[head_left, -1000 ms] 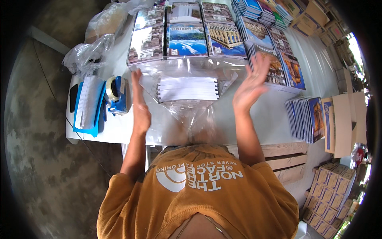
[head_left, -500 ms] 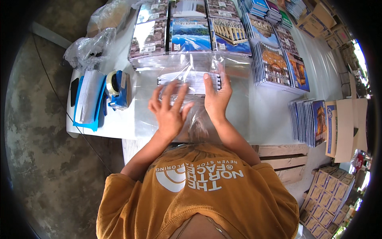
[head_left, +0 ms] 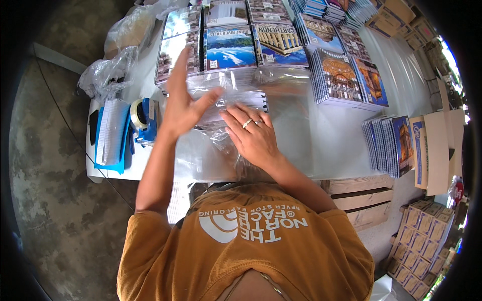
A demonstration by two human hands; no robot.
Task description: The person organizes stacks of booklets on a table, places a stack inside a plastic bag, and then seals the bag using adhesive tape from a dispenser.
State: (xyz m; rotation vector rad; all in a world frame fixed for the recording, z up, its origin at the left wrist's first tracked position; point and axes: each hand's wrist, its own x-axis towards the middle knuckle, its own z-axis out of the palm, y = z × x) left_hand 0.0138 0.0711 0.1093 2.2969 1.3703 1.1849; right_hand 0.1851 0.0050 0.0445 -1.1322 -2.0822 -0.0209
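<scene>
While your right hand [head_left: 253, 138] lies flat, palm down and fingers spread, on the clear plastic bag [head_left: 226, 145], its grip is released: it presses the film and clasps nothing. The bag lies on the white worktop [head_left: 331, 145] directly in front of you, and inside it, at its far end, rests a white spiral-bound booklet [head_left: 241, 103], partly hidden by both hands. Your left hand [head_left: 183, 103] is raised above the bag's left part, tilted on edge, fingers straight and thumb apart; its grip is likewise released and holds nothing. Whether it touches the film cannot be told.

Left of the bag stands a blue tape dispenser [head_left: 144, 118], and beyond that a blue folder with white sheets [head_left: 111, 135]. Past the bag's far edge lie rows of picture booklets [head_left: 231, 45] with photographic covers. To the bag's right, near the worktop's edge, sits a stack of blue-spined booklets [head_left: 389, 145]. Crumpled clear plastic [head_left: 108, 75] lies at the far left corner.
</scene>
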